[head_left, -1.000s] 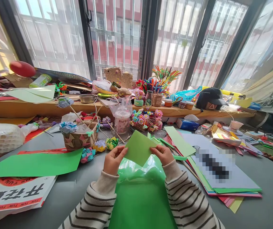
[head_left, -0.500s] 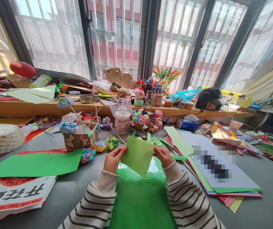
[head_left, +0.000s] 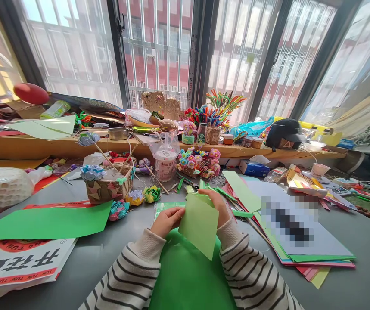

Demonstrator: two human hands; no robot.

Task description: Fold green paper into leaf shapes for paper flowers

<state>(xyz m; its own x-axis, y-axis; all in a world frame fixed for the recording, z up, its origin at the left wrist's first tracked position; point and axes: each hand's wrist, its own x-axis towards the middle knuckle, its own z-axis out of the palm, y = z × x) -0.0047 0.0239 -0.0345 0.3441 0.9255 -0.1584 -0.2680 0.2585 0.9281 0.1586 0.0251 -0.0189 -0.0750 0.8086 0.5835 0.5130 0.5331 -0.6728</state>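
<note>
A light green square of paper (head_left: 199,224) is held up in front of me, turned with one corner pointing down. My left hand (head_left: 168,220) is closed on its left edge, thumb and fingers pinched together. My right hand (head_left: 219,206) grips the upper right of the paper, its fingers reaching over the top edge and partly hidden behind the sheet. Beneath both hands lies a glossy green sheet (head_left: 193,275). Several green paper strips (head_left: 219,191) lie just beyond my right hand.
To the left are a large green sheet (head_left: 49,221) and a printed white bag (head_left: 26,267). A basket of paper flowers (head_left: 107,187) and a plastic cup (head_left: 165,165) stand ahead. A paper stack (head_left: 301,254) is at right. The windowsill (head_left: 139,148) holds craft supplies.
The light green paper has tilted and shifted slightly right and down. My left hand has moved right, and my right hand has come inward over the paper's top.
</note>
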